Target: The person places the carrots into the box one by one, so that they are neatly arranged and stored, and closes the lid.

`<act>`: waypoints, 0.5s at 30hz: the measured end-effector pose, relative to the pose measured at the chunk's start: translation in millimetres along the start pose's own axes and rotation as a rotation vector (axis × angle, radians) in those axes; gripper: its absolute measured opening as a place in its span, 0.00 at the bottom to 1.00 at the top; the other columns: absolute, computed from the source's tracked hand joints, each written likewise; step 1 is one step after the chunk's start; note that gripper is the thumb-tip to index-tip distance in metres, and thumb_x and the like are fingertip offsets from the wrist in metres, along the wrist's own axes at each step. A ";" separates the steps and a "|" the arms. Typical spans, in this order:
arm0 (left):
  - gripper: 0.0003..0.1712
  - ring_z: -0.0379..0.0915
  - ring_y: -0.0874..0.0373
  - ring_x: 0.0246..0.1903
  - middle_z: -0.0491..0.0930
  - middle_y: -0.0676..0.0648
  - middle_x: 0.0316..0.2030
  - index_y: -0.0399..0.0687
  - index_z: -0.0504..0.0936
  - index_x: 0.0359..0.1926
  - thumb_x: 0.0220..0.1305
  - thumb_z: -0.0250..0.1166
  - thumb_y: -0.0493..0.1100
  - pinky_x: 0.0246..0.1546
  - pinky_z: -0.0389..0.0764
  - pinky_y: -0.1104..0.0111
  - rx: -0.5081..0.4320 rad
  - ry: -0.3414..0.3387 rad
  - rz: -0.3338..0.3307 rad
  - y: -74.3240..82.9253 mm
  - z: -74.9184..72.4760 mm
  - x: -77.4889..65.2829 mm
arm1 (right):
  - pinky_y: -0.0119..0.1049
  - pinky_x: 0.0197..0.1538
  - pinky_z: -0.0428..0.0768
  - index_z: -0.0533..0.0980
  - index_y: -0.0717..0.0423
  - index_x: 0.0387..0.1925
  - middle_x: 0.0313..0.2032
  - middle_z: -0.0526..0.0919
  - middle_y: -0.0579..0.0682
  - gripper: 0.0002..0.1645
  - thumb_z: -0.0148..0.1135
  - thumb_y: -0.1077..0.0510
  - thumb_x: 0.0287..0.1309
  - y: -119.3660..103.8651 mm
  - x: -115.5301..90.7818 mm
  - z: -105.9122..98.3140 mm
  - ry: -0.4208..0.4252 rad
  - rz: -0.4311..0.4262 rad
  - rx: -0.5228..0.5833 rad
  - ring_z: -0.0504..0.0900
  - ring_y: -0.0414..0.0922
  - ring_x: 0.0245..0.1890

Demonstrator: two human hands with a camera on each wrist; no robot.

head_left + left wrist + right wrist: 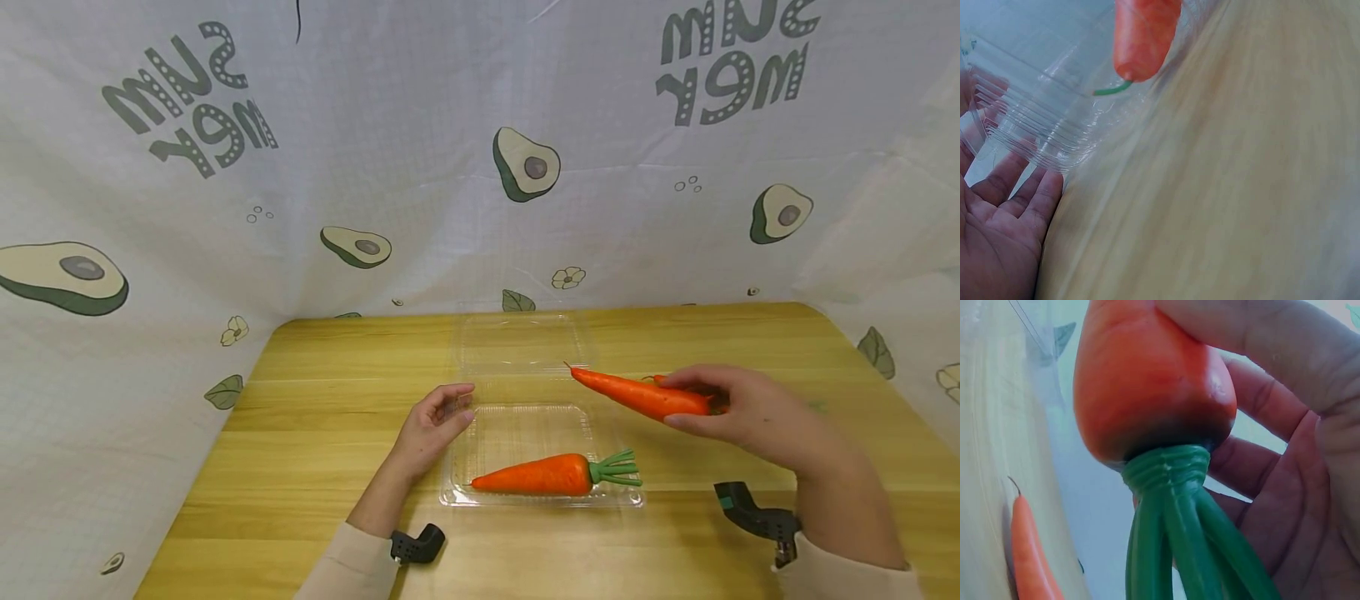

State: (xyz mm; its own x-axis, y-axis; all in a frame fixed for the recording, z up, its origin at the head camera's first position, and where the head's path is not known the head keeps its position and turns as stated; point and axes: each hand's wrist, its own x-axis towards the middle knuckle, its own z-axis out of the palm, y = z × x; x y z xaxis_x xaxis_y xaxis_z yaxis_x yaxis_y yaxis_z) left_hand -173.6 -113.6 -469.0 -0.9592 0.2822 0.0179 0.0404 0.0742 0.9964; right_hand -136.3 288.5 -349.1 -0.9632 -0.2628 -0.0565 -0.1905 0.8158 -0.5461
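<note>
My right hand (757,412) grips an orange carrot (637,396) by its thick end, above the table. Its thin tip points left; the green stalks (1169,531) show in the right wrist view. A clear plastic clamshell box (525,429) lies opened out, lid (517,342) toward the back. Along the front of its base rests another carrot (536,477), green stalks to the right. At the box's left side is my left hand (427,429), fingers loosely bent, fingertips against the ridged wall (1041,128). A third carrot (1029,550) lies on the table, mostly hidden behind my right hand in the head view.
The wooden table (300,467) carries everything. Behind it and at both sides hangs a white curtain (420,125) printed with avocados and leaves. A black wrist camera (417,544) sits on the left wrist, and another black wrist camera (753,512) on the right.
</note>
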 end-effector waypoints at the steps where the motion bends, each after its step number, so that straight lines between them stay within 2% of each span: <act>1: 0.25 0.69 0.43 0.69 0.74 0.38 0.67 0.39 0.75 0.66 0.70 0.65 0.37 0.65 0.76 0.70 0.001 0.000 0.000 0.0 0.0 0.1 | 0.29 0.34 0.74 0.81 0.49 0.56 0.47 0.84 0.51 0.26 0.74 0.45 0.58 -2.2 0.4 1.2 0.004 -0.011 -0.002 0.75 0.38 0.36; 8: 0.25 0.69 0.43 0.69 0.74 0.38 0.67 0.40 0.75 0.66 0.70 0.65 0.38 0.65 0.77 0.69 0.007 0.000 0.001 0.0 0.3 0.3 | 0.29 0.37 0.76 0.83 0.43 0.55 0.46 0.85 0.45 0.23 0.73 0.44 0.59 -18.9 4.1 9.3 0.016 -0.101 -0.002 0.75 0.34 0.37; 15: 0.25 0.70 0.44 0.69 0.75 0.39 0.66 0.40 0.75 0.66 0.70 0.65 0.38 0.65 0.77 0.69 0.009 0.007 -0.002 0.9 0.5 0.0 | 0.32 0.41 0.79 0.84 0.40 0.54 0.45 0.85 0.39 0.24 0.72 0.40 0.57 -37.5 8.7 18.5 -0.006 -0.156 -0.012 0.77 0.37 0.40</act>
State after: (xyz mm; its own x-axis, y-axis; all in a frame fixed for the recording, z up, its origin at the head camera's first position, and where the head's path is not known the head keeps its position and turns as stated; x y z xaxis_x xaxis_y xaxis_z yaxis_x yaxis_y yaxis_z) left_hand -173.4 -113.1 -468.1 -0.9611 0.2758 0.0163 0.0408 0.0832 0.9957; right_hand -134.0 246.1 -344.6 -0.9208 -0.3895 0.0231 -0.3397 0.7711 -0.5385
